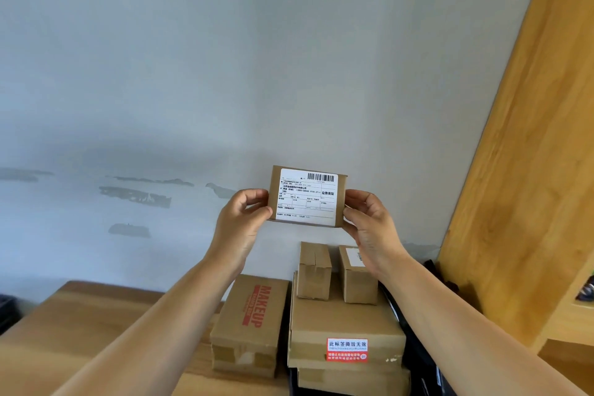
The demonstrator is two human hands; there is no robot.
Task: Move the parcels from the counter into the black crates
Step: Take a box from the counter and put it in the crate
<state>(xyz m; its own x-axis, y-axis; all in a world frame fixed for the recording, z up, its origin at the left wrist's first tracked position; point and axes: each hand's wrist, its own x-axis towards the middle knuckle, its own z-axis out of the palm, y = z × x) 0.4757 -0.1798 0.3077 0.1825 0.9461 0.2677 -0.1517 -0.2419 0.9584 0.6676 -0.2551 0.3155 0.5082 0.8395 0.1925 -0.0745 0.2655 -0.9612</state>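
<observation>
Holding a small labelled cardboard parcel (308,196) up in front of the pale wall (225,58), I have it raised well above the counter (80,325), its white shipping label with the barcode facing me. My left hand (239,219) pinches the parcel's left edge, thumb on the front and fingers curled behind. My right hand (369,219) grips the right edge the same way, thumb in front and fingers wrapped round the side.

Below my hands, more parcels sit on the wooden counter. A brown box printed MAKEUP in red (252,321) lies to the left. Just beside it on the right is a wide flat box with a red sticker (345,331), resting on another carton (352,381) beneath it. Two small cartons stand on top of the flat box: a plain one (314,270) on the left, and one with a white label (356,276) on the right, near each other but apart.

Something black (414,347) shows along the right side of the stack; I cannot tell what it is. A wooden panel (520,154) rises at the right.
</observation>
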